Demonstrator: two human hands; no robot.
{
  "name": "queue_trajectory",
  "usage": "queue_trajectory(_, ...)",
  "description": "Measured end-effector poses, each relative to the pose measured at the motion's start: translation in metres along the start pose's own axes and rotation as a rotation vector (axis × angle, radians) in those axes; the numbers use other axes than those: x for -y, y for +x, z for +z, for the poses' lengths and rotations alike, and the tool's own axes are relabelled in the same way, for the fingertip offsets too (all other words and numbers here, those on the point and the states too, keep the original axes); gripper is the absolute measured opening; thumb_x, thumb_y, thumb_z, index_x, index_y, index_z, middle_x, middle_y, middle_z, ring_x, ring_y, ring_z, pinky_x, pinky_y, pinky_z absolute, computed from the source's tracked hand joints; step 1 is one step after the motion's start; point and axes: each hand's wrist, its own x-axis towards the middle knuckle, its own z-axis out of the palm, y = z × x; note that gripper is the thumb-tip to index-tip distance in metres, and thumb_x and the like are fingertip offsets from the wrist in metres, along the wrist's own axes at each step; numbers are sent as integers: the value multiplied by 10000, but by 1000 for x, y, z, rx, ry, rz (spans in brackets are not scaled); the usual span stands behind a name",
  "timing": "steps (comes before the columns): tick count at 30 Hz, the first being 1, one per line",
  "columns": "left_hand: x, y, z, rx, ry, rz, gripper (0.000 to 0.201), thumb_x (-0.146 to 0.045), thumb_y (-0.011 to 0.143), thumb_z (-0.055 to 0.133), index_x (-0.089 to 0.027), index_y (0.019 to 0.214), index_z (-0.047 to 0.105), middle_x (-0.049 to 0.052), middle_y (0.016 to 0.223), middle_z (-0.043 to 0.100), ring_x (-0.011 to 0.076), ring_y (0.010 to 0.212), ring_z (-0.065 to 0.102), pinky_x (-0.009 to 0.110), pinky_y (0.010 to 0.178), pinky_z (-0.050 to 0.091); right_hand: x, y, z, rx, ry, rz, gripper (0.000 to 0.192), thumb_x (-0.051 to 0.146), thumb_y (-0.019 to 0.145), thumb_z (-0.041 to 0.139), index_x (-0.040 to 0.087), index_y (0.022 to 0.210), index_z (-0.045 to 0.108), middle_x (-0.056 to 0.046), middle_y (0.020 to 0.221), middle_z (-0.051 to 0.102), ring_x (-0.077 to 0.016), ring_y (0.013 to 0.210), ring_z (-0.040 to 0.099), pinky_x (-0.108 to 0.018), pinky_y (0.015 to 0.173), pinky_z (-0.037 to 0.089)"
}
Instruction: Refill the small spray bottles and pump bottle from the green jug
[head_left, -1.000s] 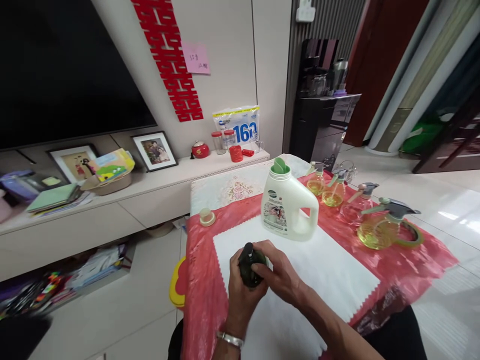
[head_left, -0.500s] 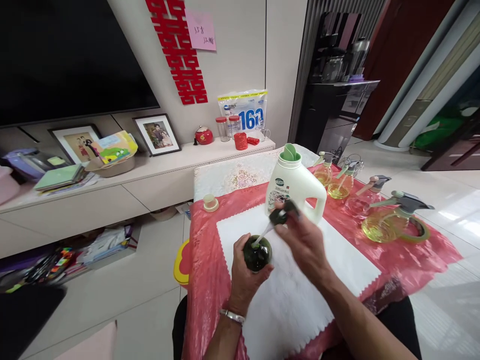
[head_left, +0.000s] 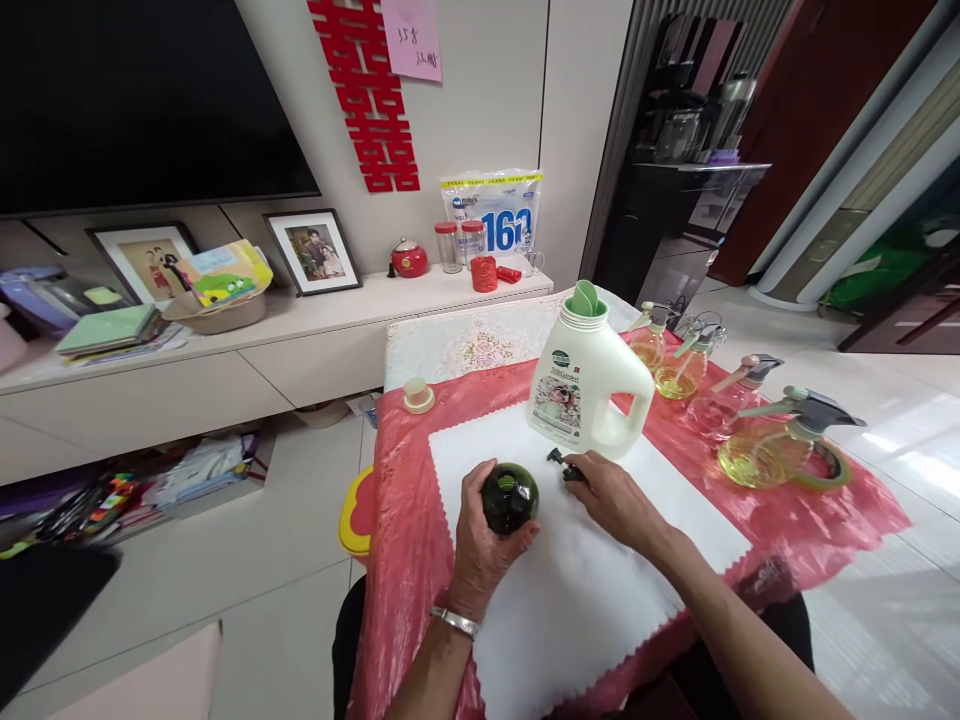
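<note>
My left hand [head_left: 480, 545] grips a small dark green round bottle [head_left: 510, 497] with its top off, held just above the white cloth [head_left: 570, 590]. My right hand [head_left: 611, 495] rests on the cloth to the right of the bottle, fingers closed on the black spray head [head_left: 562, 465], whose nozzle pokes out to the left. A white detergent jug [head_left: 585, 385] with a green cap stands just behind my right hand.
Several clear spray bottles [head_left: 772, 450] with yellow liquid stand along the right of the red tablecloth [head_left: 405, 500]. A small cream cap [head_left: 418, 396] lies at the table's back left. A low cabinet [head_left: 225, 370] with photo frames, books and jars runs along the wall.
My right hand pulled the spray head with its tube out of the green bottle, then lowered it onto the cloth to the right. My left hand kept hold of the bottle.
</note>
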Motion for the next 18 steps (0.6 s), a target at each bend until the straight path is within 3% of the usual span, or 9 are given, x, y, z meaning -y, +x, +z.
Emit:
queue_trajectory(2,-1,-1,-1,6,-1,0,874,-683,722,743,-189,1376,441,172,1339,545,335,1252,579,510,1074,482,-3,-3,8,-2,-25,-14,371,460,997,582,107,1107,612,-45,936,573,-103,801,547,-270,778,517)
queue_trajectory(4,-1,-1,-1,11,-6,3,856,-668,737,740,-193,1379,431,170,1343,541,331,1266,572,508,1082,480,-6,-5,6,-88,-20,-26,394,490,998,572,110,1088,617,-44,927,579,-96,782,547,-252,749,512)
queue_trajectory(8,2,-1,0,4,-3,10,843,-645,737,749,-191,1375,439,174,1334,547,335,1264,574,518,1076,485,-13,-4,-27,-539,14,20,468,570,999,512,111,1042,599,-56,934,578,-108,799,541,-275,771,497)
queue_trajectory(11,3,-1,1,-5,-1,4,854,-650,720,756,-191,1372,453,176,1325,556,343,1241,591,529,1061,497,-24,3,-56,-814,55,81,555,631,928,571,124,1156,582,-98,1100,572,-157,950,554,-354,885,492)
queue_trajectory(12,3,-1,1,-5,-5,2,857,-653,718,755,-190,1373,453,176,1324,558,343,1238,593,529,1058,500,-29,7,-63,-824,83,93,599,642,898,604,131,1211,579,-107,1157,565,-173,1002,557,-374,914,492)
queue_trajectory(14,3,-1,1,-4,-12,4,859,-661,722,748,-189,1375,450,174,1323,557,342,1239,593,525,1059,500,-40,16,-69,-724,159,107,630,626,868,660,137,1258,588,-107,1185,573,-189,1043,572,-388,927,509)
queue_trajectory(18,4,-1,2,-8,-15,24,852,-667,731,738,-195,1374,442,166,1322,550,335,1249,584,513,1068,495,-60,37,-64,-465,299,151,418,475,951,651,93,1119,619,-64,997,608,-128,875,597,-283,793,546)
